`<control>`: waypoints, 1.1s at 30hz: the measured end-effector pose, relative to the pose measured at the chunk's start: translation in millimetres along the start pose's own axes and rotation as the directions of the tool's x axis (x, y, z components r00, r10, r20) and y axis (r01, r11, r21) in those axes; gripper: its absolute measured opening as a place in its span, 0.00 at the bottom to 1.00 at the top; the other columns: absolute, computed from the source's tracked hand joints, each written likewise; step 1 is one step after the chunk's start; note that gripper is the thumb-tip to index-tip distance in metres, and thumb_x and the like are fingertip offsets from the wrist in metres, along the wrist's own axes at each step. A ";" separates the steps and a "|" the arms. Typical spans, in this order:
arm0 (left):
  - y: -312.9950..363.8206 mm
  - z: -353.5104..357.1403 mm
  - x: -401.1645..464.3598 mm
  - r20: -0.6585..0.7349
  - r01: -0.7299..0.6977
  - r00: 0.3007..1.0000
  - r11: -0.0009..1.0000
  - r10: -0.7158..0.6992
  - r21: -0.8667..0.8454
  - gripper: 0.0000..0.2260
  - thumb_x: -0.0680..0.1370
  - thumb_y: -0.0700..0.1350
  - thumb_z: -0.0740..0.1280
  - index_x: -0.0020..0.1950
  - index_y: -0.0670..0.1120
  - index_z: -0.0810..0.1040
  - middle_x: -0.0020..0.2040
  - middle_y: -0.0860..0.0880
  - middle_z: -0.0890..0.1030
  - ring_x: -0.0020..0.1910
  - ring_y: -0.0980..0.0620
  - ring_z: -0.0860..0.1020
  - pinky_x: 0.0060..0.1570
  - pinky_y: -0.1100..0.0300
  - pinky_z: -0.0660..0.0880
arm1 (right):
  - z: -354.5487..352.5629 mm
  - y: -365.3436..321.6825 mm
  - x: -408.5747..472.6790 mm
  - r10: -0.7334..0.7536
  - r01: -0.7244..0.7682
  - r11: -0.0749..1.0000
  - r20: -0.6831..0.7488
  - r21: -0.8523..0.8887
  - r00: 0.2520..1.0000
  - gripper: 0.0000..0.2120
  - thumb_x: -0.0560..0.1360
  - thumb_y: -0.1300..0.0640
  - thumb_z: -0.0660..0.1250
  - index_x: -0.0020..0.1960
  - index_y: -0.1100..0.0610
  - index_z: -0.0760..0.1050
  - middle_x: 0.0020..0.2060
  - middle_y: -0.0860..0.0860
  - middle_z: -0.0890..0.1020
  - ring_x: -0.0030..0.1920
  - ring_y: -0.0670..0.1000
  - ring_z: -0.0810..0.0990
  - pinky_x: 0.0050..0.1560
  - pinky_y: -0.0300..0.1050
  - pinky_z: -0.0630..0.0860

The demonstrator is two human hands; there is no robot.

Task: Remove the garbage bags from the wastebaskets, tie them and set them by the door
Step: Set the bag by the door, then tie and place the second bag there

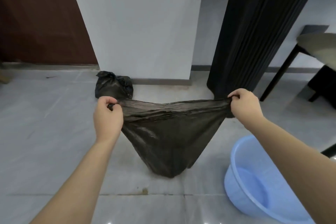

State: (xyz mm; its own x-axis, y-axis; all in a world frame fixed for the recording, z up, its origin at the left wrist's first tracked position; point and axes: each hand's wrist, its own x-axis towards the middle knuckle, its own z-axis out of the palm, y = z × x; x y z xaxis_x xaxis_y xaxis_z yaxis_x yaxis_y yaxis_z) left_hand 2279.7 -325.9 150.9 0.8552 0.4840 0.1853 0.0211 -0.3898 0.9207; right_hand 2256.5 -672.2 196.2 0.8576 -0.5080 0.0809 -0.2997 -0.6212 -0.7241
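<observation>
Your two bare forearms reach out from the bottom of the frame, angled inward over the grey tiled floor (45,132). At your lower right sits one pale blue plastic basin (254,183), just beside your right forearm. Between your arms hangs one dark garbage bag (169,136), its rounded bottom touching or almost touching the floor; which, the view does not settle. Your left hand (108,114) is clenched on the bag's left corner, knuckles up, fingers curled around a pinch of plastic. Your right hand (243,103) grips the opposite corner the same way, wrist bent, so the bag's mouth is pulled taut into one wide band between your two fists. Beyond your left hand, a second garbage bag (113,86), knotted at the top, rests on the floor against the base of the white wall (141,23). Farther left stands one dark brown door (36,14); to the right, one black ribbed column (254,32) and one black-legged chair (312,54).
</observation>
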 end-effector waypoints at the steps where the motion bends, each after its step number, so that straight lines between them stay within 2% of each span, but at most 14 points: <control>1: -6.3 -6.8 -6.3 -0.038 -0.010 0.999 0.998 0.012 0.055 0.08 0.73 0.37 0.61 0.49 0.47 0.75 0.45 0.47 0.78 0.45 0.44 0.77 0.45 0.55 0.71 | -1.8 2.2 0.8 0.072 -0.073 0.991 0.008 0.115 0.997 0.14 0.78 0.66 0.53 0.48 0.57 0.77 0.47 0.56 0.78 0.37 0.52 0.76 0.32 0.42 0.74; 5: -23.3 -13.0 -47.8 -0.045 -0.273 0.950 0.888 0.310 0.371 0.18 0.68 0.46 0.64 0.57 0.43 0.74 0.56 0.39 0.70 0.55 0.37 0.71 0.57 0.47 0.67 | 1.8 9.2 -7.5 0.277 -0.352 0.775 0.219 0.524 0.936 0.18 0.76 0.69 0.51 0.42 0.55 0.77 0.46 0.58 0.79 0.43 0.55 0.77 0.43 0.48 0.76; 8: -10.4 28.6 -84.5 0.522 -0.607 0.769 0.678 0.370 0.413 0.41 0.68 0.66 0.64 0.75 0.50 0.56 0.74 0.43 0.51 0.76 0.40 0.47 0.74 0.43 0.40 | 5.1 6.6 -16.5 0.229 -0.351 0.783 0.285 0.514 0.931 0.15 0.75 0.64 0.54 0.43 0.55 0.79 0.38 0.53 0.77 0.38 0.52 0.74 0.40 0.46 0.72; 11: -3.3 80.7 -100.3 0.749 -0.769 0.608 0.431 0.264 0.473 0.55 0.66 0.72 0.64 0.78 0.51 0.34 0.78 0.44 0.33 0.75 0.42 0.29 0.71 0.40 0.30 | -2.9 -1.4 -20.3 0.130 -0.289 0.847 0.352 0.447 0.927 0.11 0.74 0.61 0.57 0.46 0.57 0.79 0.30 0.50 0.71 0.32 0.50 0.68 0.36 0.44 0.66; 14: -2.9 113.5 -81.9 0.810 -0.793 0.567 0.366 0.152 0.486 0.55 0.66 0.66 0.70 0.78 0.48 0.37 0.79 0.40 0.52 0.78 0.39 0.45 0.73 0.37 0.38 | -19.7 -5.4 -28.7 0.007 -0.134 0.946 0.396 0.294 0.918 0.10 0.75 0.60 0.59 0.49 0.55 0.79 0.30 0.50 0.72 0.32 0.49 0.69 0.37 0.42 0.67; 16: 7.2 127.9 -73.0 0.866 -0.783 0.500 0.439 0.021 0.441 0.40 0.69 0.58 0.71 0.75 0.47 0.57 0.65 0.41 0.75 0.69 0.40 0.70 0.71 0.42 0.60 | -35.1 0.3 -31.2 -0.096 0.015 0.982 0.432 0.186 0.897 0.13 0.75 0.61 0.58 0.55 0.52 0.76 0.32 0.50 0.72 0.32 0.49 0.70 0.34 0.41 0.67; 18: 18.0 134.2 -71.0 0.890 -0.762 0.443 0.478 -0.107 0.437 0.19 0.73 0.54 0.67 0.59 0.46 0.74 0.51 0.45 0.80 0.54 0.42 0.79 0.52 0.50 0.75 | -47.7 6.7 -27.5 -0.098 0.081 0.995 0.490 0.057 0.866 0.18 0.75 0.60 0.58 0.63 0.50 0.72 0.37 0.50 0.75 0.36 0.50 0.74 0.36 0.43 0.71; 20: 19.9 132.7 -74.8 0.881 -0.755 0.452 0.467 -0.139 0.461 0.12 0.75 0.54 0.63 0.51 0.47 0.78 0.46 0.47 0.79 0.48 0.43 0.79 0.43 0.55 0.73 | -53.4 10.4 -21.4 -0.021 0.138 0.978 0.583 -0.156 0.812 0.27 0.74 0.49 0.61 0.73 0.47 0.63 0.56 0.54 0.77 0.54 0.54 0.78 0.52 0.48 0.75; 22: 17.3 129.2 -83.9 0.871 -0.725 0.480 0.510 -0.107 0.462 0.11 0.76 0.55 0.62 0.45 0.48 0.77 0.42 0.48 0.78 0.45 0.43 0.78 0.41 0.56 0.71 | -48.9 9.7 -20.9 0.094 0.261 0.874 0.671 -0.409 0.735 0.42 0.69 0.38 0.64 0.77 0.47 0.52 0.74 0.52 0.62 0.71 0.58 0.66 0.67 0.54 0.68; 23: 15.4 127.9 -88.9 0.870 -0.707 0.481 0.539 -0.108 0.457 0.11 0.76 0.55 0.62 0.44 0.48 0.76 0.41 0.49 0.78 0.44 0.43 0.78 0.41 0.56 0.70 | -41.9 7.9 -26.0 0.135 0.334 0.805 0.700 -0.490 0.702 0.46 0.66 0.36 0.67 0.77 0.48 0.50 0.76 0.51 0.59 0.72 0.58 0.64 0.67 0.55 0.67; 26: 13.9 124.0 -102.7 0.884 -0.585 0.423 0.685 -0.199 0.435 0.11 0.74 0.53 0.66 0.45 0.46 0.77 0.43 0.48 0.80 0.45 0.44 0.78 0.39 0.57 0.70 | -3.5 15.2 -45.1 0.209 0.482 0.621 0.722 -0.619 0.659 0.50 0.64 0.39 0.73 0.76 0.53 0.51 0.67 0.53 0.73 0.64 0.60 0.73 0.63 0.55 0.69; 28: 15.0 123.0 -112.1 0.881 -0.520 0.400 0.728 -0.254 0.446 0.10 0.73 0.52 0.68 0.48 0.46 0.78 0.44 0.48 0.80 0.44 0.46 0.78 0.37 0.57 0.69 | 24.7 32.4 -55.0 0.230 0.512 0.481 0.666 -0.712 0.710 0.44 0.70 0.47 0.69 0.77 0.60 0.49 0.65 0.55 0.75 0.65 0.61 0.72 0.68 0.59 0.62; 30: 17.7 121.5 -120.7 0.865 -0.527 0.412 0.699 -0.288 0.484 0.13 0.72 0.53 0.70 0.51 0.47 0.76 0.47 0.48 0.78 0.45 0.47 0.77 0.38 0.57 0.70 | 43.2 51.5 -59.8 0.187 0.533 0.385 0.629 -0.753 0.754 0.29 0.75 0.56 0.62 0.74 0.61 0.60 0.66 0.55 0.74 0.66 0.60 0.72 0.69 0.60 0.61; 33: 13.4 119.4 -131.2 0.799 -0.566 0.418 0.565 -0.432 0.601 0.24 0.71 0.55 0.72 0.62 0.47 0.70 0.54 0.47 0.77 0.49 0.46 0.77 0.43 0.54 0.74 | 51.7 70.8 -63.2 0.170 0.537 0.398 0.635 -0.744 0.754 0.20 0.77 0.61 0.59 0.69 0.58 0.70 0.66 0.55 0.75 0.66 0.60 0.73 0.66 0.59 0.66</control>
State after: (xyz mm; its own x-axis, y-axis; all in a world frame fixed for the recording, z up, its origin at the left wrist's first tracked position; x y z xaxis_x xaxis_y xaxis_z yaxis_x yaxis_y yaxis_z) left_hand 2229.6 -488.2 97.9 0.7624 -0.2554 -0.5946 -0.1606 -0.9647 0.2085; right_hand 2202.8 -653.2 104.5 0.8610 -0.1098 -0.4966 0.0299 -0.9638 0.2650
